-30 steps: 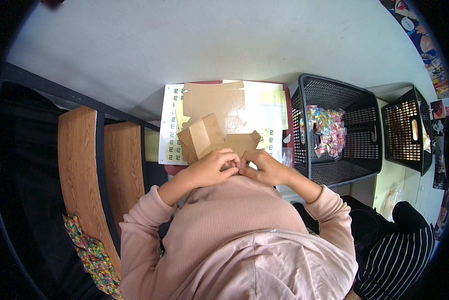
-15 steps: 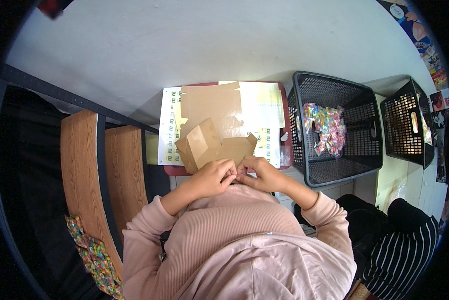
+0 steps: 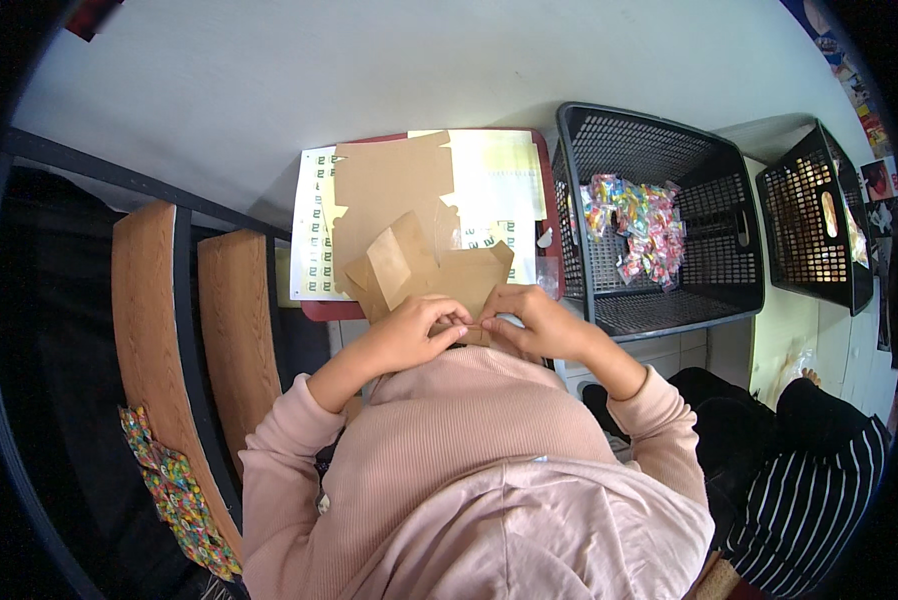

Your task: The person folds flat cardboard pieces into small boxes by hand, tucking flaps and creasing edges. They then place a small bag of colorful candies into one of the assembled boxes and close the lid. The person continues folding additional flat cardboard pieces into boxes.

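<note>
A small brown cardboard box (image 3: 424, 275), partly folded with flaps standing up, is held in front of my chest. My left hand (image 3: 414, 333) pinches its near edge from the left, and my right hand (image 3: 527, 318) grips the same edge from the right, fingertips almost touching. Behind the box lies a flat stack of brown cardboard blanks (image 3: 389, 190) on a red tray (image 3: 321, 312), beside a white sticker sheet (image 3: 311, 230).
A black mesh basket (image 3: 669, 150) with several colourful wrapped sweets (image 3: 634, 225) stands to the right, a second black basket (image 3: 819, 230) beyond it. Wooden slats (image 3: 234, 320) and a bag of colourful sweets (image 3: 174, 490) are at my left. A person's striped-trousered legs (image 3: 819, 480) are at the lower right.
My hands and the box have stayed together in front of my chest; the fingers have shifted a little along the box's near edge.
</note>
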A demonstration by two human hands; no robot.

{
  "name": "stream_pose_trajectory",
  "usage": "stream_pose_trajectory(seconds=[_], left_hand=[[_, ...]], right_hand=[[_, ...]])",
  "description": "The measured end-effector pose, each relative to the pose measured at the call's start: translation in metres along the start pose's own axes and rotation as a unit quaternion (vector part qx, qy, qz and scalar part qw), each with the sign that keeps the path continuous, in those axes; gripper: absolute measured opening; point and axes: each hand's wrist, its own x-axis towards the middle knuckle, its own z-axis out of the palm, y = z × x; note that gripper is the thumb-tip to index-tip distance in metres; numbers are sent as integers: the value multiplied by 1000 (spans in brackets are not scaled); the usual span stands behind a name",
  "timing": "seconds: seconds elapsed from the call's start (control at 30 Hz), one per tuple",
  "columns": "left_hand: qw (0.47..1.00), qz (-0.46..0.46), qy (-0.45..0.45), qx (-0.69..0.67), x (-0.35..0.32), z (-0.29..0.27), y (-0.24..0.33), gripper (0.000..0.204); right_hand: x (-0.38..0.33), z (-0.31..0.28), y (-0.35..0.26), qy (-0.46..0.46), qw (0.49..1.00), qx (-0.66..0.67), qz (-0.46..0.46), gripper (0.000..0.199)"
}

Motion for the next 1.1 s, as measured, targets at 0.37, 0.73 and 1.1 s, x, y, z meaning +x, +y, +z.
stream_pose_trajectory(seconds=[0.37,0.73,1.1], left_hand=[[987,9,97,-130,33,21,49,8],[893,105,214,-381,69,40,95,9],[926,143,254,-241,79,54,110,7]], right_hand=[[-33,-48,4,156,985,7,-76,26],[-33,-58,-26,419,877,-136,-190,53],[-39,-57,-15,438,868,-113,-206,57]])
